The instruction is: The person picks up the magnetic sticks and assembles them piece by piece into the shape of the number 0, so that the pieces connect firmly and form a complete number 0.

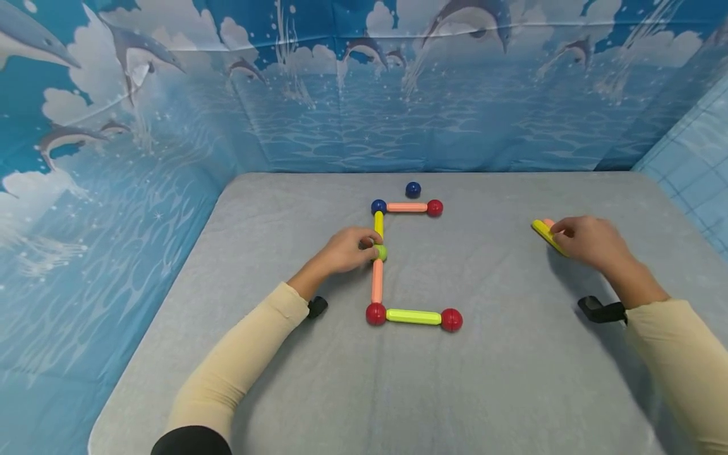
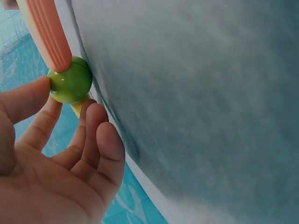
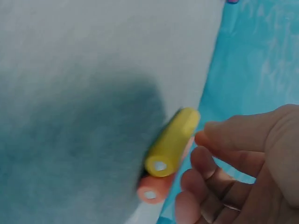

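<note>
My left hand (image 1: pixel 351 248) pinches a green ball (image 2: pixel 71 80) between thumb and fingers. An orange rod (image 1: pixel 377 281) joins the ball on its near side, and a yellow rod (image 1: pixel 378 222) on its far side. On the right, the thumb and fingers of my right hand (image 1: pixel 591 241) are loosely bent beside two rods. One is a yellow rod (image 3: pixel 172 142), the other an orange rod (image 3: pixel 156 188) lying against it. The fingertips are very close to these rods; whether they touch is hard to see.
At the far end, a blue ball (image 1: pixel 378 206), orange rod (image 1: pixel 406 207) and red ball (image 1: pixel 435 208) are linked. Nearer, a red ball (image 1: pixel 375 314), yellow-green rod (image 1: pixel 413 316) and another red ball (image 1: pixel 452 320) connect. A loose blue ball (image 1: pixel 412 189) lies behind.
</note>
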`<action>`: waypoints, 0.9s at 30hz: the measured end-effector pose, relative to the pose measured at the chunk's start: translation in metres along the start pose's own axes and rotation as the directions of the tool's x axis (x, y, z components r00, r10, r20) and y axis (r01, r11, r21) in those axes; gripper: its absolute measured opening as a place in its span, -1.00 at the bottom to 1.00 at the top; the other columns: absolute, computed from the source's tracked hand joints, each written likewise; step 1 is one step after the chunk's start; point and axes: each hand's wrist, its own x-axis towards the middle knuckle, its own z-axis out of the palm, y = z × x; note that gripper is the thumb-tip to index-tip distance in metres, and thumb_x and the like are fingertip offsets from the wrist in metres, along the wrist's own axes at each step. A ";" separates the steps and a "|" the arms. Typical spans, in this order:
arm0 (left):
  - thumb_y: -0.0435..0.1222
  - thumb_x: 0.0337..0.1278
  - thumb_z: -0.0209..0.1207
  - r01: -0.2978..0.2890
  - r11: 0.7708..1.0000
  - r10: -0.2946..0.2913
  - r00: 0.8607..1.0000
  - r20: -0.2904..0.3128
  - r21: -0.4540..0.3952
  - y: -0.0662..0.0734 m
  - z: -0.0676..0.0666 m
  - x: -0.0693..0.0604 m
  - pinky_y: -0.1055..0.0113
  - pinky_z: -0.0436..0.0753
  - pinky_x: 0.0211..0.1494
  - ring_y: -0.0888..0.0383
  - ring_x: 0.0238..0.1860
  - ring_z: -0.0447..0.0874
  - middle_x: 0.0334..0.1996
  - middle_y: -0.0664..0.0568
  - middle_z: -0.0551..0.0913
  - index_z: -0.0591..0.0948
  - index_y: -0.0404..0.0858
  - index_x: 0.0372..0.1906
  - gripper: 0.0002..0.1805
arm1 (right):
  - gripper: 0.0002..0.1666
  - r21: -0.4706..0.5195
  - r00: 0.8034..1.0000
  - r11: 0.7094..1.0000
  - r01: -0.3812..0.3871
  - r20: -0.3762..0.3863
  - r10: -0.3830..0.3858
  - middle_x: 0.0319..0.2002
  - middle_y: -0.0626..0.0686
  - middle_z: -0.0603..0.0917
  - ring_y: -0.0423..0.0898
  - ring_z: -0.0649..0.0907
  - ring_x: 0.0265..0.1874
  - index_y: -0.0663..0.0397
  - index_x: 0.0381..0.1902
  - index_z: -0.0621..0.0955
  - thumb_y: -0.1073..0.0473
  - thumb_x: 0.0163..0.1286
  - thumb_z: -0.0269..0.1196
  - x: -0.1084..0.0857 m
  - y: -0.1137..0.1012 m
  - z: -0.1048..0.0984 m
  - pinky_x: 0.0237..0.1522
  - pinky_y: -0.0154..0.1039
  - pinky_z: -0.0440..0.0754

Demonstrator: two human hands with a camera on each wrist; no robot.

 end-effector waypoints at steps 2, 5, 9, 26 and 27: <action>-0.20 0.34 0.17 0.006 1.000 -0.006 1.000 0.016 -0.013 0.002 0.001 0.001 0.36 0.55 -0.25 0.12 -0.33 0.60 0.01 -0.08 0.67 0.62 -0.11 0.11 -0.70 | -0.58 -0.024 1.000 1.000 -0.018 0.012 0.018 -0.01 0.55 0.55 0.36 0.56 -0.13 0.49 0.05 0.56 0.23 0.39 0.10 0.002 0.003 0.001 -0.18 0.21 0.54; -0.18 0.33 0.19 0.019 0.999 -0.019 0.999 0.031 -0.026 0.003 0.002 0.002 0.36 0.53 -0.26 0.11 -0.34 0.58 -0.02 -0.08 0.66 0.59 -0.10 0.11 -0.70 | -0.60 -0.043 1.000 0.999 -0.014 -0.005 0.013 -0.04 0.53 0.58 0.35 0.57 -0.15 0.49 0.02 0.57 0.24 0.36 0.14 0.005 0.004 0.003 -0.17 0.22 0.54; -0.18 0.31 0.21 0.051 0.998 -0.050 0.998 0.035 -0.042 0.004 0.001 0.003 0.36 0.53 -0.29 0.10 -0.36 0.58 -0.05 -0.08 0.65 0.58 -0.09 0.10 -0.71 | -0.65 -0.058 1.000 0.998 0.008 -0.029 -0.009 -0.06 0.49 0.61 0.32 0.58 -0.18 0.47 -0.02 0.59 0.27 0.35 0.16 0.008 -0.001 0.005 -0.16 0.21 0.54; -0.19 0.30 0.22 0.097 0.990 -0.093 0.994 0.054 -0.097 0.002 0.002 0.003 0.37 0.54 -0.31 0.08 -0.31 0.57 -0.08 -0.08 0.64 0.58 -0.09 0.07 -0.73 | -0.75 -0.008 0.999 1.000 0.019 -0.038 -0.019 -0.18 0.43 0.62 0.22 0.55 -0.29 0.42 -0.11 0.59 0.35 0.34 0.10 0.017 -0.014 0.018 -0.22 0.13 0.52; -0.19 0.31 0.22 0.099 0.990 -0.094 0.994 0.055 -0.096 0.002 0.002 0.003 0.37 0.54 -0.31 0.08 -0.31 0.57 -0.08 -0.08 0.64 0.57 -0.08 0.07 -0.73 | -0.75 -0.004 0.999 1.000 0.025 -0.030 -0.025 -0.17 0.43 0.62 0.22 0.56 -0.28 0.42 -0.10 0.58 0.36 0.33 0.09 0.017 -0.014 0.018 -0.22 0.14 0.53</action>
